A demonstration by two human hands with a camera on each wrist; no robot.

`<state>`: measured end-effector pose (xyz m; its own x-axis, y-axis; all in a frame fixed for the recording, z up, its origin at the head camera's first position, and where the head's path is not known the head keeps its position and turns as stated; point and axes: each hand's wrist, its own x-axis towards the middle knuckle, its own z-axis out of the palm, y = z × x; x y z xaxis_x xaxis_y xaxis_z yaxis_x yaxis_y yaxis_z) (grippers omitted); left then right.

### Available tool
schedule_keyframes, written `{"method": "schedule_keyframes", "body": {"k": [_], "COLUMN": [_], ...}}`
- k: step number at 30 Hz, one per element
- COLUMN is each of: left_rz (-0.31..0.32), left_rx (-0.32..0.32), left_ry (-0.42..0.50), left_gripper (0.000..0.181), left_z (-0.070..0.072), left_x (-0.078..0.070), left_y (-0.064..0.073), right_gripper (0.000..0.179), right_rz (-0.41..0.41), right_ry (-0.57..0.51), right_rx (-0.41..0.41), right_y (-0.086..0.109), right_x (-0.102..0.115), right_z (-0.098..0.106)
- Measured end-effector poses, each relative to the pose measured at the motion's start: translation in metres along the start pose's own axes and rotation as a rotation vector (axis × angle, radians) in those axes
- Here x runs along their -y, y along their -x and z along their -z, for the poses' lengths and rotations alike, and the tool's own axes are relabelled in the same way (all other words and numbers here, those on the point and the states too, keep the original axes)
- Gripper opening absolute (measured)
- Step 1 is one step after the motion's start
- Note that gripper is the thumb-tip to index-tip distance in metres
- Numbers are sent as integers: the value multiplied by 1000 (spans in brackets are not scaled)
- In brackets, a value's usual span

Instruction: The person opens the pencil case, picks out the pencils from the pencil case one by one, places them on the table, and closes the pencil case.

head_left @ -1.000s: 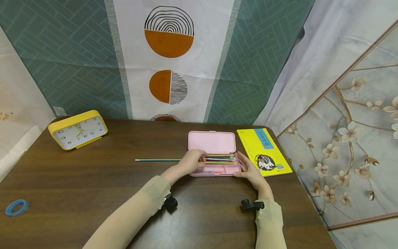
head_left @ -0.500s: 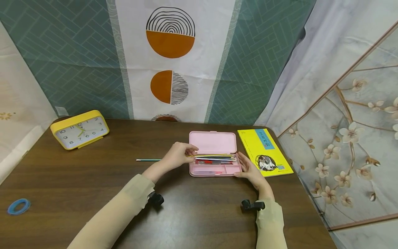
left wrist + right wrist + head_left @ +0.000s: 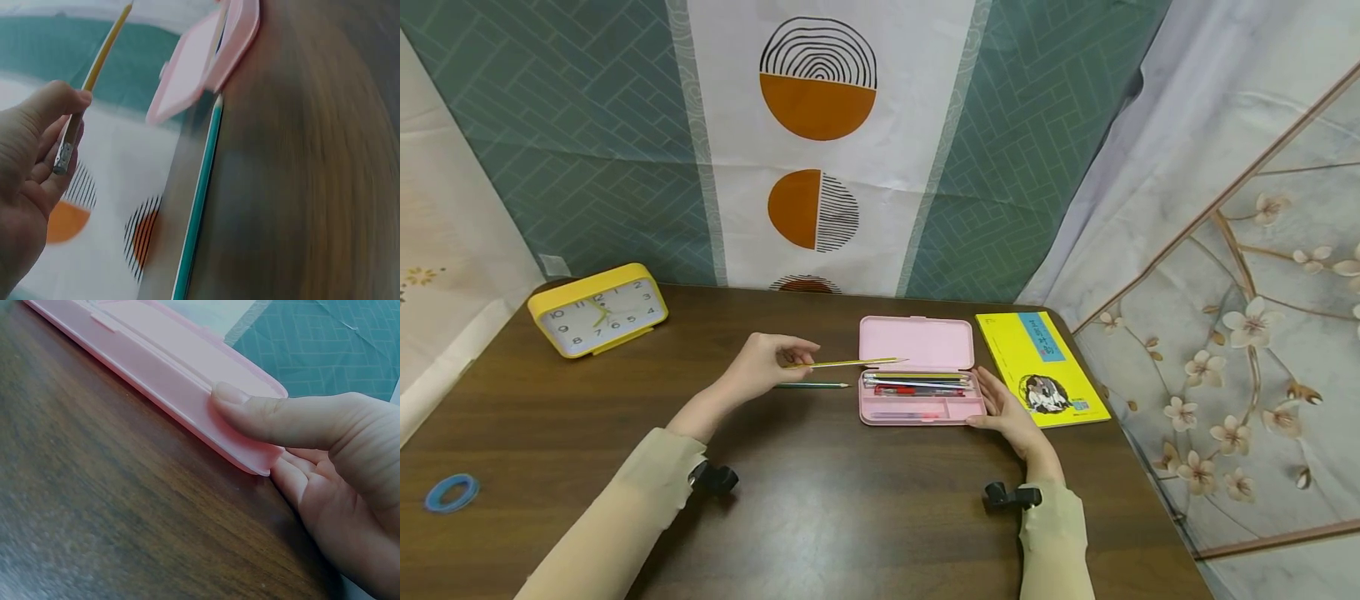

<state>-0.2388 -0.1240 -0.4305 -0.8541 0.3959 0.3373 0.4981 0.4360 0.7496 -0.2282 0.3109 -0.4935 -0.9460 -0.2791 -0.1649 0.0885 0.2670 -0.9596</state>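
Note:
My left hand (image 3: pixel 765 364) pinches a yellow pencil (image 3: pixel 850 362) near its eraser end, the tip pointing right toward the pencil case. In the left wrist view the yellow pencil (image 3: pixel 103 56) sits between thumb and fingers. Below it on the table lies a green pencil (image 3: pixel 201 194). The pink pencil case (image 3: pixel 898 423) lies with its lid back; pencils and a red pen (image 3: pixel 898 390) fill its upper compartment, and a slim pinkish item (image 3: pixel 904 415) lies in the lower one. My right hand (image 3: pixel 1013 419) grips the case's right end, thumb on its front wall in the right wrist view.
A yellow book (image 3: pixel 1041 367) lies just right of the case. At the back left stands a yellow clock (image 3: pixel 598 312), and a blue ring (image 3: pixel 452 493) lies near the left edge of the wooden table (image 3: pixel 850 517). A patterned cloth hangs behind.
My left hand has lifted the yellow pencil out of the case and carried it left, over the green pencil. My right hand has stayed at the case's right end.

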Motion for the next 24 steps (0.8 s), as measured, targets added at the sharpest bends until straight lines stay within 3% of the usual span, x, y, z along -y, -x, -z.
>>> {"method": "schedule_keyframes", "body": {"k": [6, 11, 17, 24], "left_rz": [46, 125, 193, 178], "left_rx": [5, 35, 68, 88], "left_ry": [-36, -47, -64, -105], "left_gripper": [30, 31, 32, 31], "left_z": [28, 44, 51, 52], "left_x": [19, 35, 50, 58], "left_y": [22, 39, 54, 60], "right_gripper": [98, 97, 98, 98], "right_rz": [6, 1, -1, 11], "right_ry": [3, 1, 7, 11], "right_rx": [2, 1, -2, 4], "right_y": [0, 0, 0, 0], "right_x": [-1, -1, 0, 0], "right_z": [0, -1, 0, 0]}}
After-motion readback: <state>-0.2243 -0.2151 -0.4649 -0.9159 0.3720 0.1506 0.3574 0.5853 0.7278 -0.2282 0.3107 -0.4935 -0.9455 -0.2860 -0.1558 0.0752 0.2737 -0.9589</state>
